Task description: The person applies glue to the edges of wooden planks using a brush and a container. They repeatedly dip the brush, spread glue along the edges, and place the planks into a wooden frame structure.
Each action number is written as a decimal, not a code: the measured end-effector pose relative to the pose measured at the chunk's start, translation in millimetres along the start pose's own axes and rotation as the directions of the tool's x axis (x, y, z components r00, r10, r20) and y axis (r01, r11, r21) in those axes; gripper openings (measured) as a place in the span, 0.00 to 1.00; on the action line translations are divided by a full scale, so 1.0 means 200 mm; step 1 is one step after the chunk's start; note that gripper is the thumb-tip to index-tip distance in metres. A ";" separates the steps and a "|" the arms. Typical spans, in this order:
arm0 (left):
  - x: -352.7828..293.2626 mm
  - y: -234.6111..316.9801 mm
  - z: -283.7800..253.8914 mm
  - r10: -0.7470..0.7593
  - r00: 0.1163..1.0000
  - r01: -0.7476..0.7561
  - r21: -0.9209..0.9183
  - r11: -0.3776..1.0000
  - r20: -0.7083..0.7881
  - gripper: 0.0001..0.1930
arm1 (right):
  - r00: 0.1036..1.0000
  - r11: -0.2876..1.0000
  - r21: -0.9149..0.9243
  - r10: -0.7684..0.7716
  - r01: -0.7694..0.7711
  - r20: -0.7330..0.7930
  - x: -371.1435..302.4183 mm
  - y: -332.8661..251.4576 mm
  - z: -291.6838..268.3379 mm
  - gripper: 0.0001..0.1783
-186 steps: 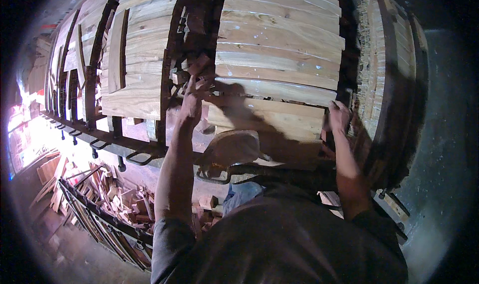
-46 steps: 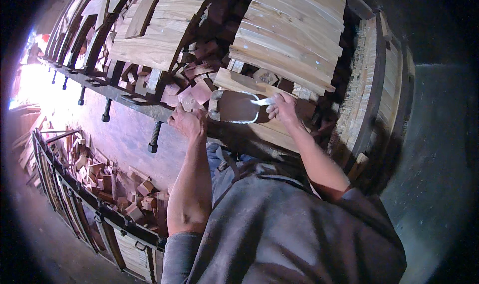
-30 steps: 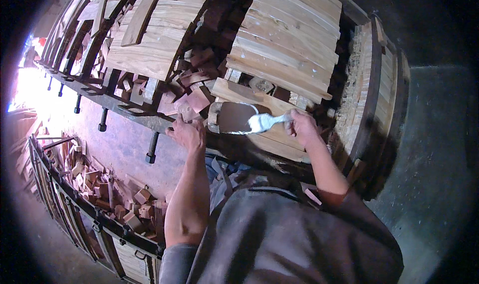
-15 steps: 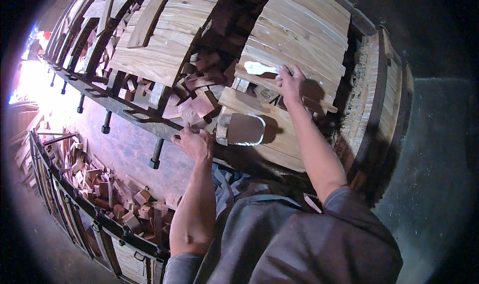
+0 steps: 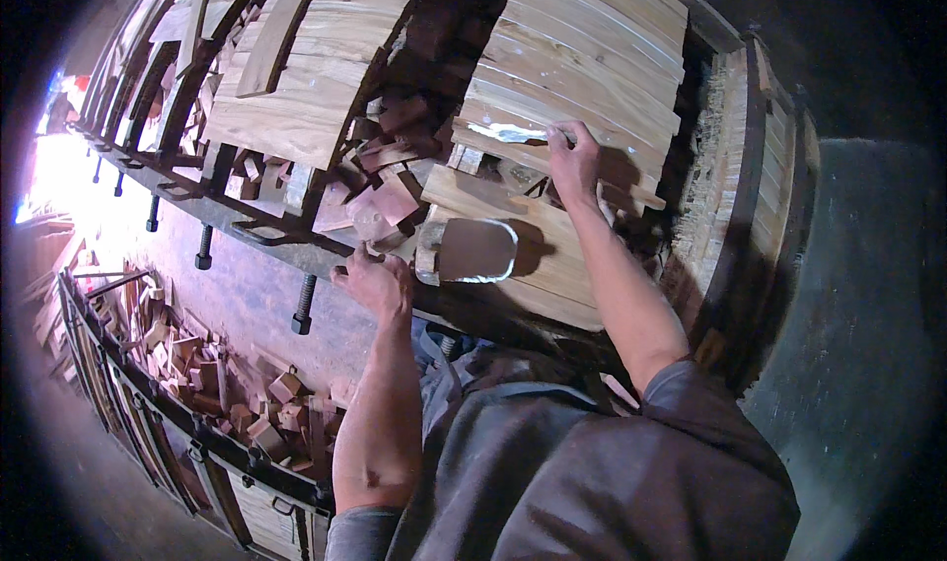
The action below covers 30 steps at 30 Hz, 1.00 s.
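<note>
Dark strokes past the near boards (image 5: 557,297), too small to read. Right plank panel (image 5: 592,58) flecked white along its seams; left plank panel (image 5: 296,117) crossed by a loose slat (image 5: 286,34). Dim room, harsh light at far left. Right hand (image 5: 574,157) closed, pinching the white-coated brush (image 5: 505,132) at the right panel's near left corner (handle mostly lost behind the fingers). Left hand (image 5: 375,283) by the metal rail (image 5: 306,252), fingers bent; cannot tell whether it grips anything. Open tub (image 5: 515,250), rim white, at the near boards' left end. Offcuts (image 5: 385,204) clutter the gap between panels; scrap wood (image 5: 271,403) heaped below the rail.
</note>
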<state>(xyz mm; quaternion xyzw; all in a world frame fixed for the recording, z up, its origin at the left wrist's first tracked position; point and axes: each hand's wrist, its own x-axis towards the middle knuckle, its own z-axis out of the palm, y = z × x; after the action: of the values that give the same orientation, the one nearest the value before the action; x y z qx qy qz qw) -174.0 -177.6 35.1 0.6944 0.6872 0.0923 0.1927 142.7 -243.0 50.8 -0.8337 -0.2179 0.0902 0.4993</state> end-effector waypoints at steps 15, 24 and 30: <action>0.02 -0.07 0.08 -0.098 0.995 0.095 -0.142 0.985 -0.021 0.24 | 0.987 0.984 -0.166 0.036 -0.062 -0.155 -0.07 0.21 -0.55 0.10; 0.02 -0.01 0.03 -0.130 0.991 0.130 -0.143 0.981 0.012 0.28 | 0.979 0.954 -0.288 0.020 -0.079 -0.202 -0.11 0.33 -0.84 0.08; 0.11 -0.23 0.20 -0.191 0.981 0.183 -0.479 0.858 0.034 0.26 | 0.968 0.943 -0.311 0.037 -0.116 -0.248 -0.10 0.51 -0.99 0.07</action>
<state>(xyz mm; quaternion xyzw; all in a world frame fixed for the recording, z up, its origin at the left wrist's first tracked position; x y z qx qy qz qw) -200.2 -162.8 -22.8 0.5542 0.7083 0.2458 0.3616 225.7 -450.8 57.3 -0.9168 -0.1354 -0.0283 0.3746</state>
